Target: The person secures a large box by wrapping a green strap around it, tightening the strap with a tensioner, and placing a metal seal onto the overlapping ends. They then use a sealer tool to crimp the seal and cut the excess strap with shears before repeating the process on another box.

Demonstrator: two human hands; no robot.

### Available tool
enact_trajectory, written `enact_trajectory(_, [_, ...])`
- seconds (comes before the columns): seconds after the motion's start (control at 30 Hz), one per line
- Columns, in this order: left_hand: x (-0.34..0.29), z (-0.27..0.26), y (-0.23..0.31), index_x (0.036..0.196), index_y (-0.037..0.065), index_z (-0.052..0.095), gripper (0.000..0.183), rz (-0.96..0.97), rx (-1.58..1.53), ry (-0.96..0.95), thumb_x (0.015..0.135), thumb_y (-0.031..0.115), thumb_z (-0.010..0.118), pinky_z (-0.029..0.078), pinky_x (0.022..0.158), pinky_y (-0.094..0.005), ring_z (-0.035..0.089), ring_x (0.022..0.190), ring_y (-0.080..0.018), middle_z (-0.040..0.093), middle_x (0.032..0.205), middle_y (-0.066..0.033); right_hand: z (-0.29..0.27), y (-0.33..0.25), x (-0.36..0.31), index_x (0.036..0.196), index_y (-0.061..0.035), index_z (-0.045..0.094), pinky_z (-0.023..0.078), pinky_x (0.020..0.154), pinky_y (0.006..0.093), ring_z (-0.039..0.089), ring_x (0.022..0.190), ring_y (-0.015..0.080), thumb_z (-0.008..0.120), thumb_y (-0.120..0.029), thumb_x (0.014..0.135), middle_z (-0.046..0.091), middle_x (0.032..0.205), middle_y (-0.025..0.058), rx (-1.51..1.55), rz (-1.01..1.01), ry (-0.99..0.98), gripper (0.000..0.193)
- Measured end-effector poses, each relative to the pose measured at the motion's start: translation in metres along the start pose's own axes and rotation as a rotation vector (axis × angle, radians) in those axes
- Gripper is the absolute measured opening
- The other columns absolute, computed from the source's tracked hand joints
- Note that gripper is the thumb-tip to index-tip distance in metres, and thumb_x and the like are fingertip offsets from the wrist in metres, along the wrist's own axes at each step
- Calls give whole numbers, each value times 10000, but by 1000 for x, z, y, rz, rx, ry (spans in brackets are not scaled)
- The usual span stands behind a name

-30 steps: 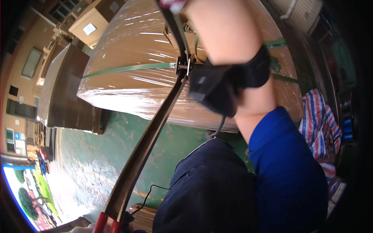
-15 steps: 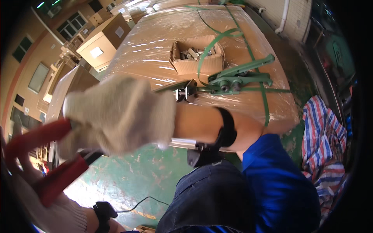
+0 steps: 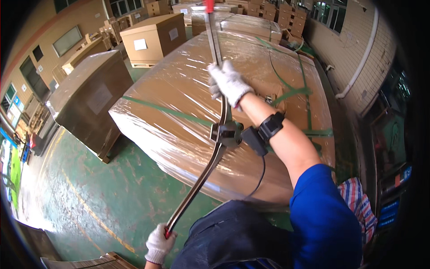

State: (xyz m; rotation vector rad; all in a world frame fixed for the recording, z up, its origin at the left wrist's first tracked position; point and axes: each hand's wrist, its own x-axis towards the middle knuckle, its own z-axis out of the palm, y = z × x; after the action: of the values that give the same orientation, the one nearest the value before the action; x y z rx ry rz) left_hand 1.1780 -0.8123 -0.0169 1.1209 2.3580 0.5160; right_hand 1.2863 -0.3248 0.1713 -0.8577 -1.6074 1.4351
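Note:
A long-handled strapping sealer (image 3: 197, 184) with red grips stands with its handles spread wide and its head on the green strap (image 3: 168, 110) across the wrapped load. My left hand (image 3: 160, 244), in a white knit glove, is closed round the red grip of the lower handle. My right hand (image 3: 229, 84), gloved too and slightly blurred, lies against the shaft of the upper handle, its fingers apart. The small open carton (image 3: 270, 97) of metal pieces is mostly hidden behind my right forearm, as is the green strap tensioner.
The large film-wrapped load (image 3: 179, 85) fills the middle. To its left stand a wrapped dark carton (image 3: 85, 89) and a tall carton on a pallet (image 3: 154, 42). A striped woven sheet (image 3: 358, 204) lies at right. A black cable (image 3: 262, 175) hangs from my right wrist.
The sealer has swung from the lower left onto the strap, its handles now far apart. My right hand has moved up and right to the upper handle; my left moved right with the lower grip.

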Motion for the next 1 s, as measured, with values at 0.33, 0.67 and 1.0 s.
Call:
enact_trajectory(0.33, [34, -14, 115, 1128, -6, 586, 397, -218, -639, -62, 799, 100, 782, 566, 556, -280, 623, 631, -134, 608, 823, -51, 114, -41, 10, 1163, -99, 610, 533, 712, 506, 721, 834, 362, 593, -281, 993, 712, 881, 163, -1139, -812, -578, 249])
enact_trajectory(0.67, [103, -37, 178, 1176, -34, 554, 434, -64, -714, -12, 811, 119, 733, 536, 532, -279, 584, 604, -117, 577, 817, -43, 30, -63, -4, 1283, -67, 603, 563, 970, 422, 674, 1120, 323, 680, -263, 952, 666, 1231, 148, -1440, -789, -517, 391])
enact_trajectory(1.0, [157, -63, 155, 1172, -35, 563, 467, -43, -729, -39, 765, 107, 744, 515, 509, -272, 567, 544, -119, 576, 748, -33, -97, -18, -37, 1005, -27, 769, 603, 774, 516, 746, 961, 308, 705, -575, 851, 767, 927, 158, -1614, 290, -538, 573])
